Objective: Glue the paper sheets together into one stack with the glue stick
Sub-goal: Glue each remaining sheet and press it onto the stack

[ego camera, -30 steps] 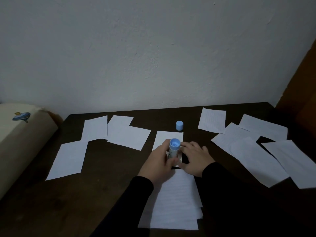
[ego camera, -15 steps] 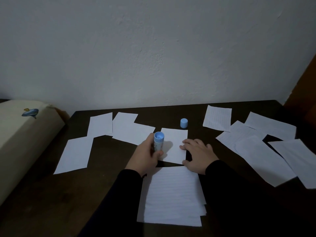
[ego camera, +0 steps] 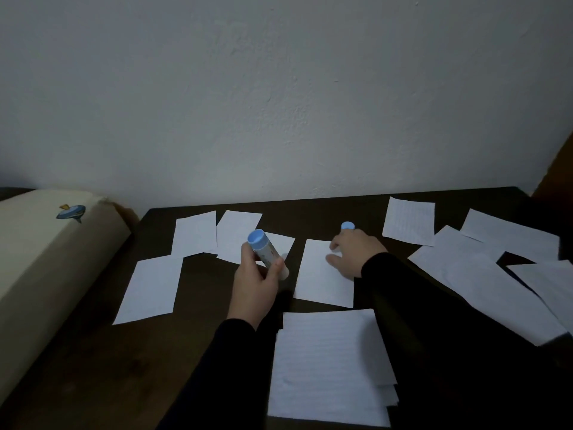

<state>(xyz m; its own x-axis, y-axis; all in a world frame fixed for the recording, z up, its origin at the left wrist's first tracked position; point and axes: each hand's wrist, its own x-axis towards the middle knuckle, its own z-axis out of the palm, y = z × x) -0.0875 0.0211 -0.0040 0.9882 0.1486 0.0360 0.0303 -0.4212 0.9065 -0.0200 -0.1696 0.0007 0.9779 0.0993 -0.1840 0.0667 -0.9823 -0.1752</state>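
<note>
Left hand (ego camera: 254, 290): gripped the glue stick (ego camera: 267, 256), lifted off the table (ego camera: 161, 361).
Right hand (ego camera: 353, 254): fingers loosely spread, reached toward the cap (ego camera: 348, 226) near the back edge.
Sheet (ego camera: 319, 283): lay between hands, beyond the stack (ego camera: 325, 367).
Advice: cap the stick, square edges.

Dim room, with a dark wooden tabletop (ego camera: 198, 352) pushed against a rough white plaster wall (ego camera: 279, 103) and a cream padded furniture edge (ego camera: 46, 259) just beside it, left.
</note>
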